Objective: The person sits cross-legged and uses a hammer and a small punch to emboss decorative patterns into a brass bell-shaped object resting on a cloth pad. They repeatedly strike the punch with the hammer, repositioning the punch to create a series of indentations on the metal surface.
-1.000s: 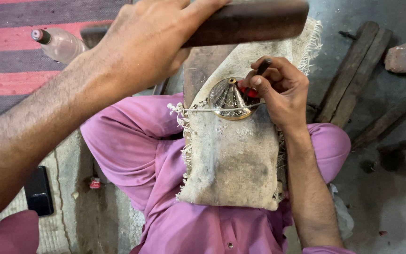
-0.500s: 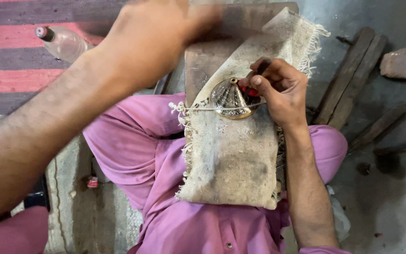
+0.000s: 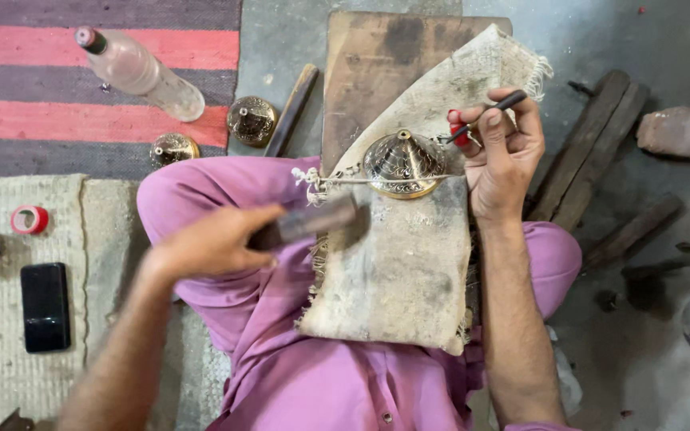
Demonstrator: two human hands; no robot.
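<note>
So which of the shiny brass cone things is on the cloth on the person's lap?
The big brass cone beside the right hand. The two smaller brass pieces sit off the cloth, by the striped rug.

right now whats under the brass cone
The brass cone sits on a worn fringed cloth draped over a wooden board and the lap; what lies directly beneath is covered.

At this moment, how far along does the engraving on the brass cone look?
Done: the brass cone on the cloth shows engraved pattern over its visible face. In hand: the right hand holds a thin chisel near it; the left hand holds a wooden mallet. Left: two brass pieces wait on the floor; their finish is unclear.
</note>
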